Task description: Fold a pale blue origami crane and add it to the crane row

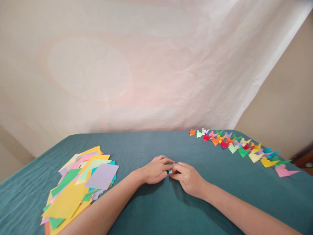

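On teal cloth [141, 147], left hand [156, 169] and right hand [187, 179] pinch small pale paper [170, 171]; folded birds [255, 157] at right

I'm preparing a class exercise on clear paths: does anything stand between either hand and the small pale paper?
Nothing visible does: the left hand and right hand meet at the pale paper.

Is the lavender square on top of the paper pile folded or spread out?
Spread out: the lavender square lies flat, all four corners showing, no visible fold.
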Tool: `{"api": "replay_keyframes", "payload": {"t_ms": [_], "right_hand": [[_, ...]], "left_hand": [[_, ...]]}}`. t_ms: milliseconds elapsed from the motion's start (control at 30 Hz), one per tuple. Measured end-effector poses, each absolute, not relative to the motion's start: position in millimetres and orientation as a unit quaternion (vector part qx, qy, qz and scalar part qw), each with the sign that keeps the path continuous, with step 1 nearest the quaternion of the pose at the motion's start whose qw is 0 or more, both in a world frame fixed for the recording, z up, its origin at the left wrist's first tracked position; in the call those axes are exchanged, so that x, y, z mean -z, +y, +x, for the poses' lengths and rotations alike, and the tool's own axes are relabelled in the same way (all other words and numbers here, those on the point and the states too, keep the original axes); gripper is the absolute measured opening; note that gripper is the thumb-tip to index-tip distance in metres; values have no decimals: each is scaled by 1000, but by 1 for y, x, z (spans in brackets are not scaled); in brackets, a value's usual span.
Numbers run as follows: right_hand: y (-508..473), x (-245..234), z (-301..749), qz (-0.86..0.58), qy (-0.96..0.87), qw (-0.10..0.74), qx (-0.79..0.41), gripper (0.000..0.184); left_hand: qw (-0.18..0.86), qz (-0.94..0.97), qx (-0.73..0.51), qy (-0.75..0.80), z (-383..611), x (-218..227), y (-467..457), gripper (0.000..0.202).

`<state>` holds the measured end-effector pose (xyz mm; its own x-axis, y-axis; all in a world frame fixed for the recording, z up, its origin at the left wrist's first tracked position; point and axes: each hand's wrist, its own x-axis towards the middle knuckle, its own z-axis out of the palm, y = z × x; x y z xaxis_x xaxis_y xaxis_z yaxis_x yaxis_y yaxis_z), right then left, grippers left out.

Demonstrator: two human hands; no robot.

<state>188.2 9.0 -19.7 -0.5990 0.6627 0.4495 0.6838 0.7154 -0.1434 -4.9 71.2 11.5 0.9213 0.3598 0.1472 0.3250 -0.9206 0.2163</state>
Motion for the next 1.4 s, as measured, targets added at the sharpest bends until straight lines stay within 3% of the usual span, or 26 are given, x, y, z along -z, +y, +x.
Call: {"api": "replay_keyframes", "payload": {"t_ms": [100, 300, 967, 1400], "right_hand": [[7, 19, 189, -367, -895, 252, 14, 25], [11, 18, 201, -428, -834, 350, -7, 32], [18, 15, 199, -508, -836, 176, 108, 20], [13, 19, 199, -492, -829, 258, 69, 24]], "left_hand": [[98, 975, -90, 176, -5, -12, 71, 40], [98, 976, -96, 168, -6, -13, 72, 45], [98, 976, -98, 169, -6, -8, 74, 46], [118, 969, -125, 180, -5, -10, 71, 44]]}}
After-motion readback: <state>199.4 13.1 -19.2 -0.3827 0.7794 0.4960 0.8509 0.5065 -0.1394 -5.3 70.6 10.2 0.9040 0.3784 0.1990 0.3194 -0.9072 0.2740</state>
